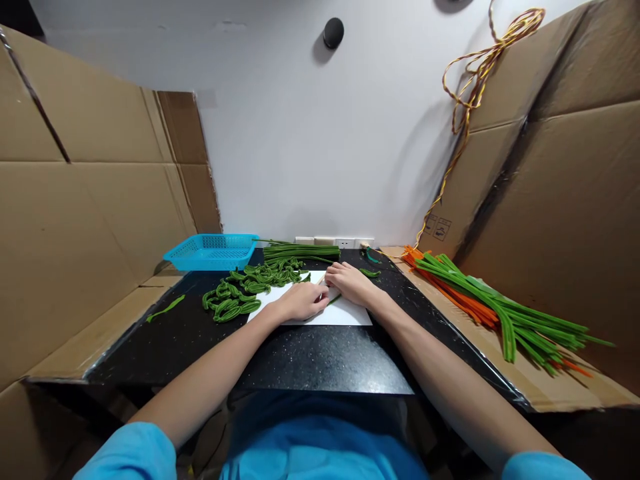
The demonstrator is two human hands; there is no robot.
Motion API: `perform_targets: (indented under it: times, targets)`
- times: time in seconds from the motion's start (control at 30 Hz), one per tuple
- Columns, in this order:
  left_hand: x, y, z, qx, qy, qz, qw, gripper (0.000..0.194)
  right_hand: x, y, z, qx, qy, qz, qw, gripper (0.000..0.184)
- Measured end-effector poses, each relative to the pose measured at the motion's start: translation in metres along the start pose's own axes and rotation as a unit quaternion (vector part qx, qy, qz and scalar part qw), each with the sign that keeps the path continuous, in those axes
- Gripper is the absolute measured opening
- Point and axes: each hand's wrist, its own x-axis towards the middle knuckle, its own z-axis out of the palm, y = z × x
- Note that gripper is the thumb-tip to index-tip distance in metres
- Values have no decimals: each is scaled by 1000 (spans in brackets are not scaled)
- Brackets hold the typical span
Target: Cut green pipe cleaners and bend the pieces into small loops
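A blue plastic basket (213, 259) sits at the far left. Cardboard panels (95, 133) stand on both sides. A twisted red-and-yellow cord (467, 127) hangs at right, near wall sockets (345, 243). A round black fixture (333, 33) is on the white wall (300, 147).

Light is fairly bright overhead, leaving a pale glare on the black surface (330, 360) and soft shadows on the wall (300, 133); wide-angle stretching bends the edges.

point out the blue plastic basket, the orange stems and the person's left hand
blue plastic basket (210, 261): head view, front wall
orange stems (469, 305): head view, middle
left hand (303, 301): head view, back
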Motion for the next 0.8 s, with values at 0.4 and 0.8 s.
perform_targets:
  times: [0.4, 0.8]
  targets:
    - [7, 0, 9, -62, 88, -119, 987, 24, -7, 1, 5, 300, 158, 138, 931, 9]
    - [16, 4, 15, -472, 136, -126, 862, 32, 6, -23, -1, 652, 220, 225, 689, 34]
